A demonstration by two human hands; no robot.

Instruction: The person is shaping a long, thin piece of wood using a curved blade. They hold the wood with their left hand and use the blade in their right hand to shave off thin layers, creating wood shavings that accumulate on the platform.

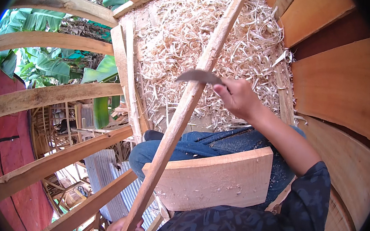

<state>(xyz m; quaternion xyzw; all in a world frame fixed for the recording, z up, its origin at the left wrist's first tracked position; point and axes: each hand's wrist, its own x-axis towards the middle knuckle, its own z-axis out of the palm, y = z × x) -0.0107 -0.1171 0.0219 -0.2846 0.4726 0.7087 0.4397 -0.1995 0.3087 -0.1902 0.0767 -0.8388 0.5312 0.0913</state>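
A long, squared wooden stick (176, 130) runs slantwise from low left to the top middle, over my crossed legs in blue jeans (218, 141). My left hand (123, 230) is wrapped round its lower end. In my right hand (239, 99) is a knife (197, 76) with a dark, curved blade; the fist hides most of its handle. The blade lies across the stick around the middle of its visible length, pointing left. Against my lap leans a thick, pale wooden board (218, 182) with small chips on its face, and the stick passes over its left end.
Curly wood shavings (173, 53) cover the floor ahead of me. Loose wooden strips (129, 75) edge them on the left, beside an open railing of slats (50, 92). Wooden wall panels (337, 85) rise close on my right. Beyond the railing are banana leaves and corrugated sheets (107, 179).
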